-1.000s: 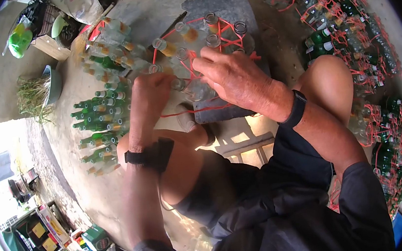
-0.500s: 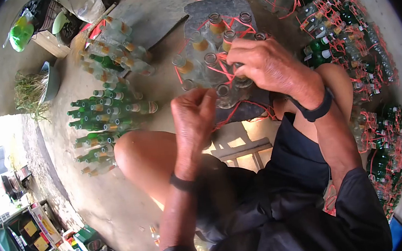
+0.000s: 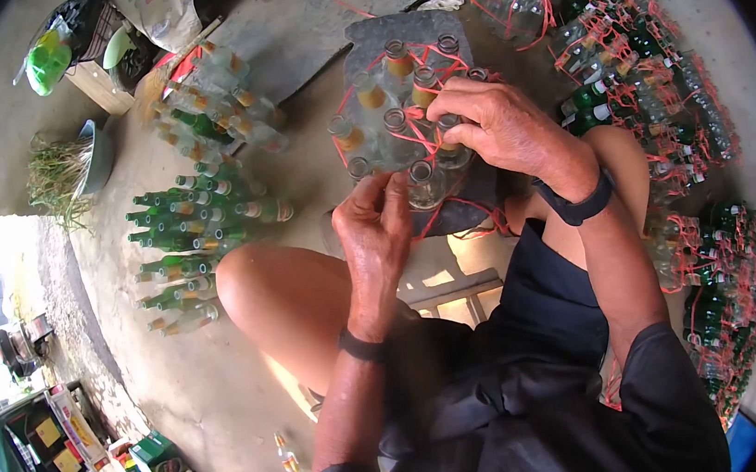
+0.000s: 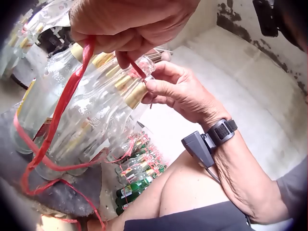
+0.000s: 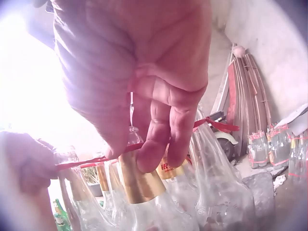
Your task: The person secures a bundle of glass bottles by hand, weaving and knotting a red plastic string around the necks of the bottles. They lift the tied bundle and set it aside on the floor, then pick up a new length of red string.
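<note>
Several clear glass bottles (image 3: 369,97) stand grouped on a dark slab (image 3: 457,29), with red plastic strip (image 3: 431,146) running among their necks. My left hand (image 3: 375,222), at the near left of the group, grips the strip; in the left wrist view the red strip (image 4: 65,98) hangs from its curled fingers. My right hand (image 3: 515,132) is at the right side of the group. In the right wrist view its thumb and fingers (image 5: 156,144) pinch the neck of a gold-labelled bottle (image 5: 139,180), where the strip crosses.
Green bottles (image 3: 182,230) and more clear bottles (image 3: 238,112) stand on the floor to the left. Bundles of bottles tied with red strip (image 3: 659,83) line the right side. A basin with plants (image 3: 96,156) is far left. One small bottle (image 3: 286,453) is by the lower left.
Over the last second my left hand has moved right and nearer my body, and my right hand has moved right. The head view has shifted somewhat.
</note>
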{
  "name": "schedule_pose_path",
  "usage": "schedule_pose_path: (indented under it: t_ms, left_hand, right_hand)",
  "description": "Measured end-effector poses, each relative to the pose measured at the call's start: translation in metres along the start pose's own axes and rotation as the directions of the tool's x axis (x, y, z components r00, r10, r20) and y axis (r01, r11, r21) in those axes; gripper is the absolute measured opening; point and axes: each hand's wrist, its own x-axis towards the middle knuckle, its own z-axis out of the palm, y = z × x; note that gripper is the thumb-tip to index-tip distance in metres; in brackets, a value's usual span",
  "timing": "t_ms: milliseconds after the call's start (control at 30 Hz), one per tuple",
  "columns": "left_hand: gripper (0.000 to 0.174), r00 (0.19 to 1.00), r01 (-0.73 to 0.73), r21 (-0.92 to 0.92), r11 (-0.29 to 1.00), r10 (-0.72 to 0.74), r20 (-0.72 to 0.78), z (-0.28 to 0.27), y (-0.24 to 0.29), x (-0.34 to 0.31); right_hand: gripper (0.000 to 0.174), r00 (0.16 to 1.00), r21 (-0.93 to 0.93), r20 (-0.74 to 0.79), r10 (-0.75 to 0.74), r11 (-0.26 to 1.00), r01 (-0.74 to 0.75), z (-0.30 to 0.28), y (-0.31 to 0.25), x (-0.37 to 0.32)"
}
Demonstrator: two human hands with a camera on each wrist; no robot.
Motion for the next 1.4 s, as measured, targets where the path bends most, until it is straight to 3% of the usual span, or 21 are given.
schedule_pose_path:
  t_ms: [67,200,300,367,500,700,767,1000,1100,1167,1267,1400]
  left_hand:
    - [0.019,0.999,-0.042,0.135,0.990,0.045,-0.022,-0.002,0.004,-0.001]
    - [0.016,0.998,-0.050,0.144,0.988,0.057,-0.041,-0.004,0.000,-0.010]
    - [0.016,0.994,-0.053,0.092,0.994,0.062,-0.091,-0.003,-0.002,-0.017]
    - [0.017,0.990,-0.052,-0.026,0.998,0.048,-0.132,-0.002,-0.003,-0.020]
    - [0.019,0.992,-0.002,-0.044,0.999,-0.004,-0.128,-0.002,-0.008,-0.026]
    - [0.021,0.991,-0.034,-0.021,0.999,0.031,-0.133,-0.005,-0.010,-0.020]
    - [0.021,0.995,0.077,-0.085,0.993,-0.082,-0.062,-0.007,-0.017,-0.017]
    - [0.021,0.992,0.008,-0.208,0.978,-0.034,-0.118,0.007,-0.040,-0.004]
    - [0.021,0.989,0.004,-0.209,0.978,-0.035,-0.146,0.010,-0.041,-0.004]
    - [0.020,0.990,0.015,-0.276,0.961,-0.053,-0.133,0.011,-0.040,-0.005]
    - [0.021,0.983,0.017,-0.235,0.972,-0.059,-0.175,0.014,-0.044,-0.005]
    - [0.024,0.972,0.101,-0.164,0.981,-0.132,-0.195,0.015,-0.042,-0.004]
  right_hand:
    - [0.023,1.000,0.001,-0.014,-0.006,1.000,0.006,0.000,-0.001,-0.001]
    - [0.025,0.999,-0.008,-0.031,-0.015,1.000,0.015,0.004,0.004,-0.003]
    - [0.021,1.000,-0.028,-0.017,0.011,1.000,-0.012,0.003,0.003,-0.004]
    - [0.029,0.998,-0.073,-0.054,-0.011,0.997,0.007,0.004,0.003,-0.005]
    - [0.022,0.998,-0.065,-0.055,0.033,0.997,-0.037,0.004,0.001,-0.004]
    - [0.023,0.998,-0.072,-0.038,0.056,0.996,-0.058,0.002,-0.002,-0.002]
    - [0.023,0.998,-0.058,-0.027,0.063,0.996,-0.065,0.001,-0.002,-0.001]
    - [0.026,0.997,-0.082,0.002,0.074,0.994,-0.073,0.001,-0.011,0.001]
    - [0.025,0.997,-0.153,-0.058,0.043,0.987,-0.052,0.002,-0.025,0.006]
    - [0.027,0.995,-0.203,-0.025,-0.093,0.975,0.086,0.003,-0.036,0.012]
    - [0.024,0.986,-0.282,0.123,-0.116,0.948,0.147,0.006,-0.055,0.018]
    - [0.020,0.943,-0.171,0.303,-0.140,0.965,0.198,0.016,-0.048,0.033]
